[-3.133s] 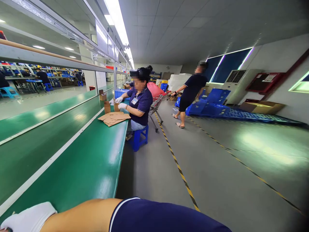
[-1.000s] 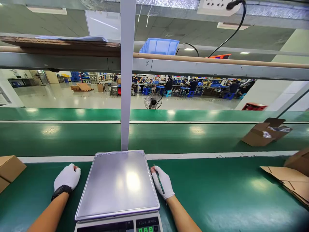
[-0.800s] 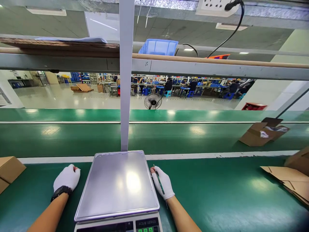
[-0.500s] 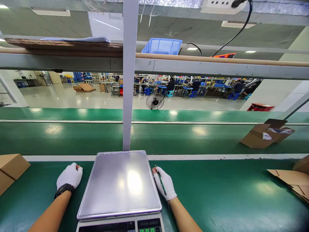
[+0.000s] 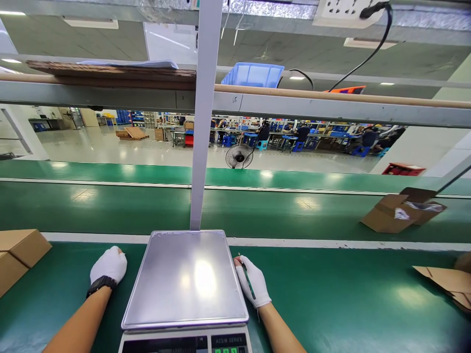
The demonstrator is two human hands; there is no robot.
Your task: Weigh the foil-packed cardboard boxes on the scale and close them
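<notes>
My left hand point(image 5: 109, 265), in a white glove that leaves fingertips bare, rests as a closed fist on the green surface left of the scale. No object shows from it. A metal-topped weighing scale point(image 5: 176, 304) stands between my hands, its flat pan bare. Close by the pan's right edge is my right hand point(image 5: 253, 282), also gloved, with fingers curled and pressed together. A dark green strip shows along that hand; whether it is a held thing or the surface seen through a gap, I cannot tell.
Brown cardboard boxes point(image 5: 22, 255) sit at the left, and flattened cardboard point(image 5: 447, 282) lies at the right. An open carton point(image 5: 392, 213) with plastic inside stands on the far green belt point(image 5: 257, 208). A white post point(image 5: 204, 147) rises behind the scale to a shelf holding a blue bin point(image 5: 253, 76).
The view has shifted and tilted slightly, so the surroundings sit a little differently. Both hands stay in the same places beside the scale.
</notes>
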